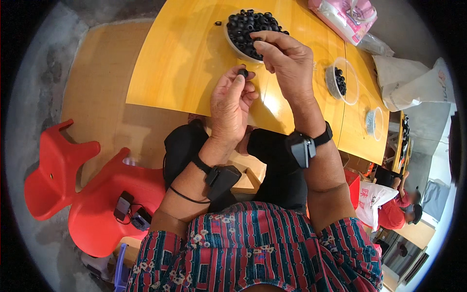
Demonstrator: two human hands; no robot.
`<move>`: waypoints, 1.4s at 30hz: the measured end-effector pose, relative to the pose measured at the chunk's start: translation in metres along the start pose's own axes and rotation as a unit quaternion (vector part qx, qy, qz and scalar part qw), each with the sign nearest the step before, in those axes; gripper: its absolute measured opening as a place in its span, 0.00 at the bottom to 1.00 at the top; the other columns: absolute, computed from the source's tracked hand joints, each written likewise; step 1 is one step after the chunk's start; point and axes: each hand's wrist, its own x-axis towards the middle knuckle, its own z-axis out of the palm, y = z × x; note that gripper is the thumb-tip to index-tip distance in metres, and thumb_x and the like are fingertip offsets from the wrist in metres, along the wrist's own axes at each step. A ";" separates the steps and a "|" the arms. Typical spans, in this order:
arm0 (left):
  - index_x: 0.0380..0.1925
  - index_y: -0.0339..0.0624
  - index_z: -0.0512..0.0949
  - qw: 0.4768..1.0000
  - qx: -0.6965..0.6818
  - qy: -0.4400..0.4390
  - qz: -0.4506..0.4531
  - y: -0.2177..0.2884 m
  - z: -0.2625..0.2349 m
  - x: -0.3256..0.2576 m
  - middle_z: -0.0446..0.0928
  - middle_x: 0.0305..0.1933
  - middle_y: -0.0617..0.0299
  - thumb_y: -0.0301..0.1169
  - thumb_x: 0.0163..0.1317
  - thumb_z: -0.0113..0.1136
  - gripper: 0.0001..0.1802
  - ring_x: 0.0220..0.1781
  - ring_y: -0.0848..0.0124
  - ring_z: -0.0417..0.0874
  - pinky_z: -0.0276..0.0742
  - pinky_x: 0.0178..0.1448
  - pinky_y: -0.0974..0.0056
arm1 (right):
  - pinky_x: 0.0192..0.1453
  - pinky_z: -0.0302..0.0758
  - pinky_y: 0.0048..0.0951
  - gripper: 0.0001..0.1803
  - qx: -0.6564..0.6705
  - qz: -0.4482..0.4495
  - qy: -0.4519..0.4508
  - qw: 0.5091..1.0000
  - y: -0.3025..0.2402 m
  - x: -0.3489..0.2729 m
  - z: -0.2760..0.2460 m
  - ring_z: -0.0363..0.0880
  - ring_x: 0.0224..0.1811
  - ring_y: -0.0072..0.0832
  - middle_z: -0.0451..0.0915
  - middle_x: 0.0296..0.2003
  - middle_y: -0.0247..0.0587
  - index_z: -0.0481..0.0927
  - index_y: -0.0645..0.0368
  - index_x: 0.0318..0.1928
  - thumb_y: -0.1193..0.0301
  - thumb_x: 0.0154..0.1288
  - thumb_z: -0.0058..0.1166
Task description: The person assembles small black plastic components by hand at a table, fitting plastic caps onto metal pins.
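My left hand [229, 101] is raised over the near edge of the yellow table [180, 63], thumb and fingers closed on a small black round plastic part [242, 72]. Up and to its right, my right hand [290, 62] pinches thumb against index finger in front of a bowl. Something dark shows at those fingertips, but I cannot make out whether it is held or lies behind them. The white-rimmed bowl [228, 40] is heaped with black parts [250, 24] like the one in my left hand. One loose black piece [218, 23] lies left of the bowl.
On the table's right side stand a clear tub [357, 87] with black parts and a smaller clear tub [380, 127]. A pink-and-white package [343, 18] and white sacks [408, 80] lie beyond. Red chairs [56, 170] stand at left. Another person in red [391, 216] is at far right.
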 end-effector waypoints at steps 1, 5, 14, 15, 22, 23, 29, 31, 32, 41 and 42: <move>0.48 0.38 0.69 1.000 0.005 -0.004 0.001 0.001 0.001 -0.001 0.75 0.41 0.62 0.29 0.66 0.50 0.12 0.34 0.80 0.72 0.74 0.41 0.74 | 0.24 0.66 0.15 0.08 -0.002 0.000 0.006 1.000 -0.002 -0.005 -0.005 0.69 0.21 0.13 0.80 0.26 0.32 0.83 0.63 0.39 0.74 0.58 0.58; 0.48 0.39 0.70 0.999 0.030 -0.027 0.004 0.002 0.003 -0.001 0.75 0.40 0.62 0.28 0.65 0.50 0.12 0.34 0.81 0.72 0.73 0.42 0.74 | 0.23 0.66 0.16 0.09 0.196 0.075 -0.033 0.977 0.000 -0.024 -0.022 0.71 0.20 0.16 0.80 0.29 0.37 0.80 0.63 0.43 0.76 0.62 0.53; 0.48 0.41 0.71 0.997 0.059 -0.057 -0.006 -0.004 -0.004 0.005 0.74 0.40 0.63 0.27 0.64 0.51 0.12 0.34 0.80 0.73 0.72 0.43 0.72 | 0.30 0.72 0.20 0.09 0.272 0.110 0.077 0.953 0.025 -0.057 -0.063 0.75 0.25 0.24 0.79 0.32 0.42 0.76 0.64 0.40 0.72 0.65 0.46; 0.48 0.41 0.71 0.996 0.059 -0.059 -0.010 -0.005 -0.004 0.006 0.74 0.40 0.63 0.27 0.64 0.51 0.12 0.34 0.80 0.73 0.72 0.43 0.72 | 0.30 0.72 0.20 0.09 0.271 0.110 0.081 0.953 0.029 -0.060 -0.070 0.75 0.25 0.24 0.79 0.32 0.42 0.76 0.64 0.40 0.72 0.65 0.46; 0.46 0.41 0.71 0.997 0.073 -0.022 0.005 -0.005 -0.005 0.006 0.75 0.39 0.63 0.28 0.63 0.50 0.11 0.34 0.78 0.74 0.72 0.43 0.70 | 0.26 0.69 0.23 0.08 0.069 0.172 0.152 0.971 0.037 -0.060 -0.087 0.72 0.21 0.27 0.76 0.24 0.35 0.80 0.62 0.36 0.71 0.59 0.52; 0.45 0.41 0.71 0.996 0.081 -0.012 0.020 -0.005 -0.004 0.006 0.75 0.38 0.63 0.28 0.63 0.50 0.11 0.34 0.78 0.74 0.72 0.43 0.70 | 0.26 0.69 0.23 0.08 0.070 0.172 0.154 0.970 0.036 -0.058 -0.081 0.72 0.21 0.27 0.76 0.24 0.35 0.80 0.62 0.36 0.71 0.59 0.52; 0.45 0.41 0.71 0.996 0.085 -0.015 0.031 -0.004 -0.003 0.004 0.75 0.38 0.63 0.28 0.63 0.51 0.11 0.34 0.78 0.74 0.72 0.43 0.70 | 0.30 0.73 0.32 0.15 -0.470 -0.037 0.115 0.874 0.054 -0.041 -0.063 0.77 0.23 0.36 0.78 0.23 0.42 0.83 0.47 0.42 0.69 0.51 0.57; 0.45 0.41 0.71 0.996 0.086 -0.014 0.026 -0.004 -0.002 0.002 0.75 0.38 0.63 0.28 0.63 0.51 0.11 0.34 0.78 0.74 0.72 0.43 0.70 | 0.32 0.74 0.33 0.16 -0.480 0.002 0.096 0.872 0.056 -0.036 -0.064 0.79 0.26 0.36 0.79 0.24 0.44 0.82 0.45 0.44 0.67 0.51 0.56; 0.46 0.41 0.70 0.996 0.088 -0.011 0.020 -0.004 -0.002 0.001 0.75 0.38 0.63 0.28 0.63 0.51 0.11 0.34 0.78 0.73 0.72 0.43 0.70 | 0.32 0.74 0.34 0.16 -0.482 -0.010 0.098 0.871 0.055 -0.034 -0.064 0.79 0.26 0.37 0.80 0.25 0.45 0.82 0.45 0.44 0.67 0.52 0.55; 0.47 0.39 0.70 0.994 0.108 -0.023 0.018 -0.006 -0.003 -0.002 0.74 0.40 0.62 0.30 0.64 0.49 0.12 0.38 0.76 0.73 0.72 0.44 0.69 | 0.34 0.75 0.36 0.15 -0.507 -0.033 0.059 0.860 0.063 -0.037 -0.063 0.80 0.29 0.41 0.81 0.28 0.46 0.82 0.46 0.44 0.67 0.54 0.52; 0.47 0.39 0.70 0.994 0.109 -0.022 0.019 -0.005 -0.003 -0.002 0.74 0.40 0.62 0.30 0.64 0.49 0.12 0.38 0.76 0.73 0.72 0.44 0.69 | 0.34 0.76 0.36 0.14 -0.501 -0.021 0.048 0.864 0.062 -0.040 -0.064 0.80 0.29 0.41 0.81 0.27 0.46 0.83 0.47 0.43 0.67 0.54 0.52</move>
